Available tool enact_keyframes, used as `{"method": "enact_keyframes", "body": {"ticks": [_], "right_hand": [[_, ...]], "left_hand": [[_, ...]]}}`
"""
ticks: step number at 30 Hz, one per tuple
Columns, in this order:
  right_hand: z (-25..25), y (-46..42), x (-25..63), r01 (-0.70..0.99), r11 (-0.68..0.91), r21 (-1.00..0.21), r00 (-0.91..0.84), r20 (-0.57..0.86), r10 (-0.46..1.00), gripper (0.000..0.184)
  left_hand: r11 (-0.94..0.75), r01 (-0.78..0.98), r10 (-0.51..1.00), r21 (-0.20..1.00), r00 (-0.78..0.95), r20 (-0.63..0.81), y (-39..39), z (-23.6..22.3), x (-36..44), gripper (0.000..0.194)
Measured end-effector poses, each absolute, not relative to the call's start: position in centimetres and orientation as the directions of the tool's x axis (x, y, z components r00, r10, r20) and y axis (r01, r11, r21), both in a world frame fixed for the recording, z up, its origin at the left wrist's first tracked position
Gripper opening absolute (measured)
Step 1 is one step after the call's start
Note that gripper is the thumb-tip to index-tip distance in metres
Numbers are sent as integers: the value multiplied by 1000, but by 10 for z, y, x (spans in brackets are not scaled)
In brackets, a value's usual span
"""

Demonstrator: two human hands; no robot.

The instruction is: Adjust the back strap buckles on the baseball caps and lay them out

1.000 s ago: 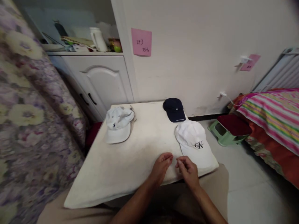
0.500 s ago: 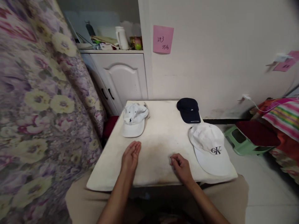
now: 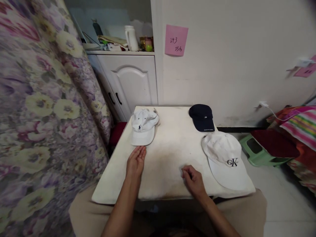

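Note:
A white cap with a small dark horse logo (image 3: 143, 124) lies at the left of the cream-covered table (image 3: 168, 154), its brim toward me. At that brim's front edge is my left hand (image 3: 136, 160), palm up, fingers stretched out and holding nothing; whether the fingertips touch the brim I cannot tell. My right hand (image 3: 194, 179) rests over the table's near right part with its fingers curled in, and nothing shows in them. To its right sits a larger white cap with black CK letters (image 3: 225, 159). Behind that one lies a navy cap (image 3: 201, 117).
A floral curtain (image 3: 49, 131) hangs close on the left. A white cabinet (image 3: 133, 82) and the wall with a pink note (image 3: 176, 40) stand behind the table. On the right floor is a green stool (image 3: 261, 154) with a dark red top, beside a bed with striped cloth (image 3: 302, 123).
My left hand has moved slightly forward and turned more palm up, up to the brim of the left white cap. My right hand stays curled in about the same place. The view shifted slightly.

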State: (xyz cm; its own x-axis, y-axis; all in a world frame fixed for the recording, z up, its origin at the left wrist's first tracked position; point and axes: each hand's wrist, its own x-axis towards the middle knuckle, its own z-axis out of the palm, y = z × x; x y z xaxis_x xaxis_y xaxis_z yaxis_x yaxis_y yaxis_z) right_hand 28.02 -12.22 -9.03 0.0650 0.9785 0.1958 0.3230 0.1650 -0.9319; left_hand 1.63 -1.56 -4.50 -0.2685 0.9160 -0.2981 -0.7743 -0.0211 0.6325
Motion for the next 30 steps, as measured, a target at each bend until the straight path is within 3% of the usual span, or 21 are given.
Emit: {"method": "enact_keyframes", "body": {"ticks": [18,24,30], "right_hand": [[-84,-125,278,337,195,-921,72,232,970,16],[-80,-124,277,314,197,-929,73,231,970,16],[-80,-123,277,168,152,-974,92,169,981,17]], "left_hand": [[-11,-899,967,437,-121,-224,53,0,2,29],[-98,-899,981,426,-160,-112,72,28,0,34],[-161,-887,987,433,-155,51,79,62,13,38]]}}
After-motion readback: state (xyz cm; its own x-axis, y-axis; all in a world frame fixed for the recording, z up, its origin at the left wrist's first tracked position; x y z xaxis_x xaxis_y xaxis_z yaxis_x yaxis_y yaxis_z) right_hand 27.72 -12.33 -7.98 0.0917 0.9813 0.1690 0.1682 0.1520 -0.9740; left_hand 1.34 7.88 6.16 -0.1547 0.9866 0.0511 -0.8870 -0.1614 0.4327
